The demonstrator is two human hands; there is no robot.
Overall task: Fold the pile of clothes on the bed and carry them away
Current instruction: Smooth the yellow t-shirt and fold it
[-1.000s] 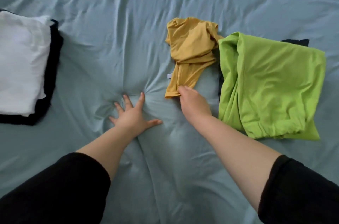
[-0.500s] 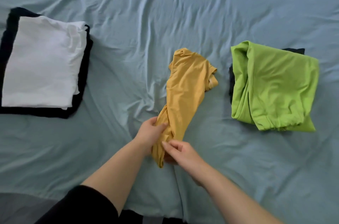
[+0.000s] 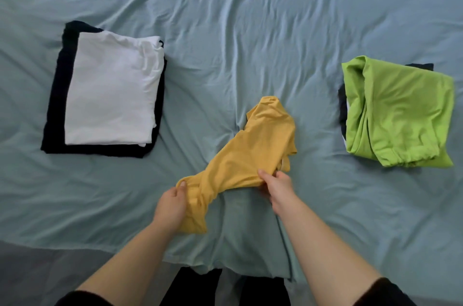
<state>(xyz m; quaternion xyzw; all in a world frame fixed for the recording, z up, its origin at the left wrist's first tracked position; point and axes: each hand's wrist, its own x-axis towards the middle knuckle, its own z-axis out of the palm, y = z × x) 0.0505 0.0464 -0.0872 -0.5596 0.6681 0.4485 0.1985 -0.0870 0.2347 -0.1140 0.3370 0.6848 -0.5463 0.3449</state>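
— Where is there room on the bed (image 3: 250,17)?
— The far half is open sheet. So is the strip between the white stack (image 3: 110,95) and the yellow shirt (image 3: 250,155).
— What blocks?
— The stack at left, the green pile (image 3: 400,115) at right.

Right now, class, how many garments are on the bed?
5: white garment atop black garment, left; yellow shirt held by left hand and right hand, centre; green garment over dark garment, right. More may be hidden.
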